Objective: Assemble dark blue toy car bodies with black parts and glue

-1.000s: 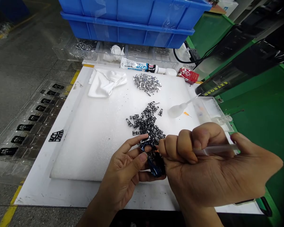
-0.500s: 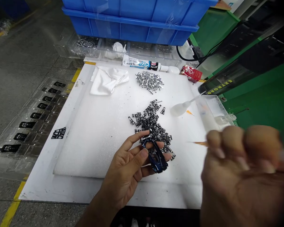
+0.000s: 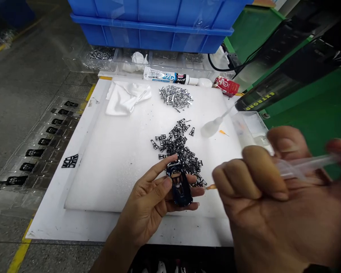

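Observation:
My left hand point(image 3: 153, 201) grips a dark blue toy car body point(image 3: 181, 187) between thumb and fingers, its cut-out roof and window openings facing me. My right hand point(image 3: 267, 201) is closed around a clear syringe point(image 3: 307, 167) whose orange needle tip point(image 3: 211, 187) points left, a short way from the car body. The plunger end lies by the right thumb, partly blurred. Just beyond the car body a heap of small black frame-like parts point(image 3: 179, 146) is spread on a white foam sheet point(image 3: 108, 159). Farther back is a pile of shiny silver parts point(image 3: 175, 97).
A folded white cloth point(image 3: 126, 98), glue tube point(image 3: 166, 76) and red box point(image 3: 226, 86) line the back. A squeeze bottle point(image 3: 211, 127) and loose orange needle point(image 3: 223, 132) lie right. Blue bins point(image 3: 156, 34) stand behind; a clear tray point(image 3: 48, 142) with black parts is left.
My right hand has moved left and turned, bringing the syringe tip closer to the car body. My left hand has tilted the car body more upright and shifted slightly left.

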Demonstrator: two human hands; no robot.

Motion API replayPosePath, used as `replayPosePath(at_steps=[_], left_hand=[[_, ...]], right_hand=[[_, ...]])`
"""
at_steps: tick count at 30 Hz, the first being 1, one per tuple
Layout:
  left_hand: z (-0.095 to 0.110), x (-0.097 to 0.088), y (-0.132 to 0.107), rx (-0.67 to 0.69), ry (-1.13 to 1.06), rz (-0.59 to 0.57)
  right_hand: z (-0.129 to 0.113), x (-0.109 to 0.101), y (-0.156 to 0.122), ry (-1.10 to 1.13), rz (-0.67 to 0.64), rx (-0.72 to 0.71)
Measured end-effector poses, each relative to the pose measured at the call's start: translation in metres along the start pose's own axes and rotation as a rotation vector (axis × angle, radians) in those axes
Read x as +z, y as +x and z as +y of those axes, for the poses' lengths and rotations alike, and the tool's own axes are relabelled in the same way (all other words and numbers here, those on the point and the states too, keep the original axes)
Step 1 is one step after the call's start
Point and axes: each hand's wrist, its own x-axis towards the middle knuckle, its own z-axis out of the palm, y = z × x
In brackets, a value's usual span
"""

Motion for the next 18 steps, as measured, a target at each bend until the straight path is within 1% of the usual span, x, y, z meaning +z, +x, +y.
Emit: replayPosePath(at_steps=[2,3,5,7,11,14,18], left_hand=[[0.001,0.001,0.0,0.008,-0.023,-0.012],[0.001,0.002,0.001,0.012,-0.034,-0.016],[0.001,0.002,0.001,0.013,-0.044,-0.01],[0.001,0.002,0.001,0.008,-0.043,0.016],[0.001,0.002,0.0,-0.002,-0.035,0.052],[0.002,0.002,-0.001,-0.01,-0.018,0.059],[0.002,0.003,-0.001,-0.014,-0.005,0.073]], right_hand=[[0.006,0.01,0.005,-0.036,-0.086,0.038],[0.01,0.013,0.007,-0.047,-0.102,0.049],[0.018,0.015,0.009,-0.053,-0.077,0.05],[0.024,0.016,0.008,-0.069,-0.031,0.02],[0.029,0.016,0.004,-0.101,0.033,-0.037],[0.03,0.016,0.004,-0.089,0.002,-0.04],[0.03,0.015,0.006,-0.082,-0.055,0.001]])
